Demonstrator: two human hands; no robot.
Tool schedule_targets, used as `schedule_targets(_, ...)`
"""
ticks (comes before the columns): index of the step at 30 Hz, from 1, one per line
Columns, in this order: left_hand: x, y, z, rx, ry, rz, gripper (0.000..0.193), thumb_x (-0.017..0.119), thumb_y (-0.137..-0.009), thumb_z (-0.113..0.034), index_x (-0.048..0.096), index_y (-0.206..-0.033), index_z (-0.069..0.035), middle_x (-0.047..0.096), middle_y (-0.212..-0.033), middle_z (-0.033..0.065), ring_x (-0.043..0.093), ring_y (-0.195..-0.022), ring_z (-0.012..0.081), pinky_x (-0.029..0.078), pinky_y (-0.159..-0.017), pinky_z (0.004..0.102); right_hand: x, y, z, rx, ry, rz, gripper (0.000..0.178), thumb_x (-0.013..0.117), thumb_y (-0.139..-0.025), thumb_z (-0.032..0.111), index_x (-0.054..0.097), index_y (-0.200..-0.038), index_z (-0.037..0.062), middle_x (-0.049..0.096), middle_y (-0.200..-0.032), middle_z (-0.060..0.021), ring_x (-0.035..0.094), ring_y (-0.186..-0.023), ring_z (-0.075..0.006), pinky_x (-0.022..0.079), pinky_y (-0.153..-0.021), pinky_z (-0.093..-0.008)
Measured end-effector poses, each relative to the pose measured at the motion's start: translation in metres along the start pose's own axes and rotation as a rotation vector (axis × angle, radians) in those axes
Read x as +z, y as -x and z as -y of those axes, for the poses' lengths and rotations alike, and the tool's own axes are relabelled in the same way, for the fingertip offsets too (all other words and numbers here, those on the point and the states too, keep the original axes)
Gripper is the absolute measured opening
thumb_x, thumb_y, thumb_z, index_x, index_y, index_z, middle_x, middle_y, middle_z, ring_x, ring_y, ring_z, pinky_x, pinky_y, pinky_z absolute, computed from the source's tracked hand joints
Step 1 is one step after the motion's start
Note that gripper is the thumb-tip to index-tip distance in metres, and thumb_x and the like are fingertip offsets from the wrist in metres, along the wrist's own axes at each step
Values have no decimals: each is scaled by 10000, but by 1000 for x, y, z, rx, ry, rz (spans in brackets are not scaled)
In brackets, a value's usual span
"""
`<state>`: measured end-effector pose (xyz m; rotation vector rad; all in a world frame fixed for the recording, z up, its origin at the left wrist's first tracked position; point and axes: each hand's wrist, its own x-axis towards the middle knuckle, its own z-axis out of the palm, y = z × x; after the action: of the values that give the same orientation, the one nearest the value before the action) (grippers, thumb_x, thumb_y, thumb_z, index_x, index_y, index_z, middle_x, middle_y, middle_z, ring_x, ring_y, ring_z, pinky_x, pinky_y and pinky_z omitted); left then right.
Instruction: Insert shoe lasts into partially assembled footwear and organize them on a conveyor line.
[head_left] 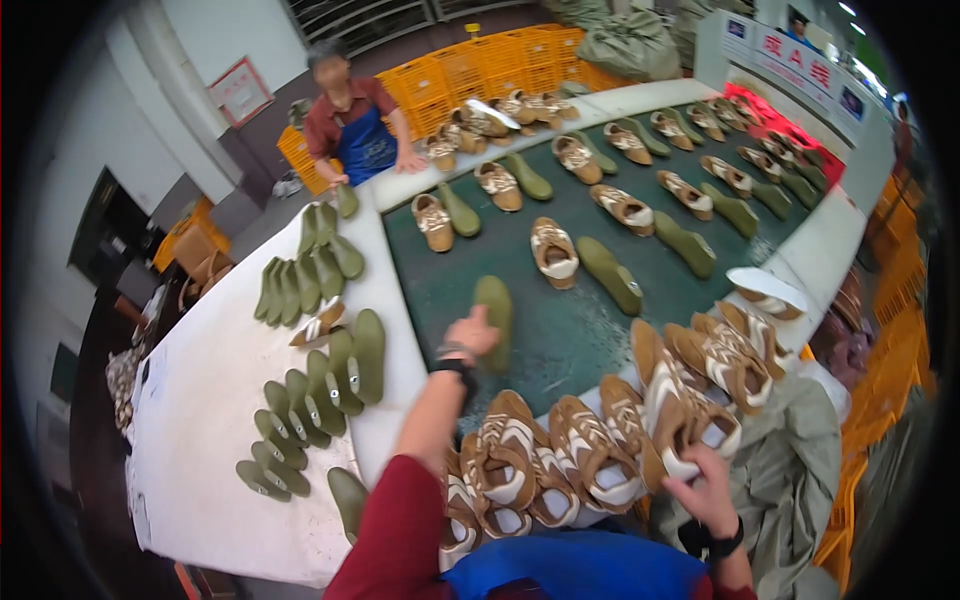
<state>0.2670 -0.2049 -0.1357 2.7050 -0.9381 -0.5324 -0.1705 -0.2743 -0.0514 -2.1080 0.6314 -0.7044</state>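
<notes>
My left hand (472, 334) reaches out over the dark green conveyor belt (430, 290), its fingers closed at the side of an olive-green shoe last (493, 312). Close to my body, my right hand (708, 488) grips the heel end of a brown suede sneaker (672, 400) with white trim. That sneaker leans among a row of similar sneakers (505, 445) along the belt's near border. Farther up the belt, another sneaker (554, 252) lies beside a green last (608, 273), and similar pairs continue in rows toward the far end.
Several green lasts (318, 392) lie on the white table (210, 420) at left. A co-worker (350, 125) in a blue apron stands across the belt, one hand at a last. Yellow crates (460, 70) line the back. Greenish sacking (790, 450) hangs at my right.
</notes>
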Motion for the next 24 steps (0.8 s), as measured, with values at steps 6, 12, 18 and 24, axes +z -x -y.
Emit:
schedule_targets(6,100,-33,-22,-66,24,228,765,480,-804,-271,57,-1393,-26,555,-1099,258,568,-1004,344,437,-872,416,2,25,2,310,-40,45,321,721,-595,68,536,-849,2,533,-776,-70,522,-643,-145,409,-513,-242)
schedule_targets(12,-25,-55,129,-403,324,-324,954,561,-769,-395,-60,-1363,21,606,-869,221,628,-664,309,517,-556,378,15,13,11,158,1,33,317,736,-610,72,530,-832,-20,520,-710,-71,510,-560,-129,400,-457,-225)
schedule_targets(18,-141,41,219,-315,138,105,398,546,-809,-341,545,-1020,-3,622,-748,114,600,-561,187,488,-502,296,15,10,38,-96,25,124,290,747,-626,117,566,-819,-2,518,-702,-63,490,-512,-132,390,-458,-230)
schedule_targets(24,-91,193,214,91,134,-66,506,597,-779,-320,510,-1181,-26,646,-823,145,629,-756,239,491,-696,335,-12,-41,71,-273,184,303,293,734,-662,196,577,-856,43,540,-739,-89,541,-599,-214,434,-528,-293)
